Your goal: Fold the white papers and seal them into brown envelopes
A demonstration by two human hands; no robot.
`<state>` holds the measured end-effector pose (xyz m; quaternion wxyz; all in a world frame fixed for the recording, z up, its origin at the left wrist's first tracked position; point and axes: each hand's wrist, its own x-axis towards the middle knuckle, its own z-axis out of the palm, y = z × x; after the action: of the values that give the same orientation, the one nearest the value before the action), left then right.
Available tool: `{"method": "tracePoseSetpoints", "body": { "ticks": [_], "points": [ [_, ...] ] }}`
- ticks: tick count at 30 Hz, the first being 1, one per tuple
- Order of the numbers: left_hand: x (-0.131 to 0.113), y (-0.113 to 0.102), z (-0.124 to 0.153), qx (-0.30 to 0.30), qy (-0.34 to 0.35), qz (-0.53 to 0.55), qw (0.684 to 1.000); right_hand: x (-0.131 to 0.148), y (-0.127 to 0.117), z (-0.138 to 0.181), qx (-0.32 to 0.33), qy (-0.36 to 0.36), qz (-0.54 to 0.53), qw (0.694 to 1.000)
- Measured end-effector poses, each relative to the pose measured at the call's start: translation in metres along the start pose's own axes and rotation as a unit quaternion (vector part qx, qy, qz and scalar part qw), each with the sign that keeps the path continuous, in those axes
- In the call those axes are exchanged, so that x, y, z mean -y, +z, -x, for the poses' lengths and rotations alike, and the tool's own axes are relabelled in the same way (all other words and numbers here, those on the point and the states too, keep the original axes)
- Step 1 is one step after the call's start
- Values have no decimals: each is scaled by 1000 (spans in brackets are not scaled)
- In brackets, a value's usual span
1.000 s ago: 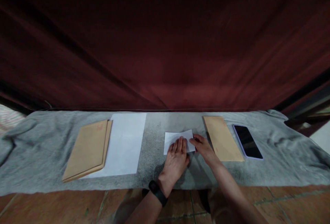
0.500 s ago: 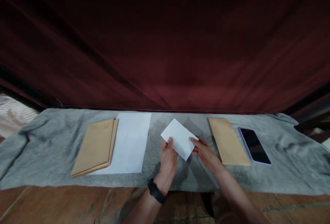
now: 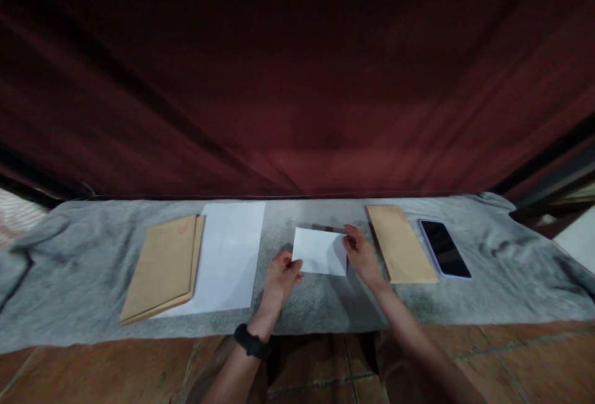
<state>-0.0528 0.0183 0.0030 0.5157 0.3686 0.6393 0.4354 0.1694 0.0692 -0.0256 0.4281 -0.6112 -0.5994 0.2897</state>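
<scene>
A small folded white paper (image 3: 320, 250) lies near the middle of the grey cloth (image 3: 74, 249). My left hand (image 3: 281, 277) pinches its lower left corner with curled fingers. My right hand (image 3: 360, 254) grips its right edge, thumb and fingers closed on the paper. A black band sits on my left wrist. A single brown envelope (image 3: 400, 243) lies just right of my right hand.
A white sheet (image 3: 230, 255) lies to the left, with a stack of brown envelopes (image 3: 162, 267) partly over it. A dark phone (image 3: 444, 248) rests at the right. A dark red curtain (image 3: 297, 82) hangs behind. Tiled floor shows below the cloth's front edge.
The folded paper was pressed flat under my left hand, then lifted and turned at an angle, and now sits level on the cloth, held at both ends.
</scene>
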Motion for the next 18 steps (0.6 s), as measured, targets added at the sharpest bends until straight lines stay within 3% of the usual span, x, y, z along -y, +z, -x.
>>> {"method": "tracePoseSetpoints", "body": {
  "ticks": [3, 8, 11, 15, 18],
  "points": [
    [5, 4, 9, 11, -48, -19, 999, 10, 8, 16, -19, -96, 94, 991],
    [7, 9, 17, 28, -88, -10, 996, 23, 35, 60, 116, -200, 187, 955],
    [5, 9, 17, 25, -84, -35, 996, 23, 44, 77, 134, -214, 262, 932],
    [4, 7, 15, 29, -73, -103, 992, 18, 40, 77, 127, -208, 313, 918],
    [4, 3, 15, 18, -42, -245, 968, 13, 31, 70, 112, -196, 330, 917]
  ]
}}
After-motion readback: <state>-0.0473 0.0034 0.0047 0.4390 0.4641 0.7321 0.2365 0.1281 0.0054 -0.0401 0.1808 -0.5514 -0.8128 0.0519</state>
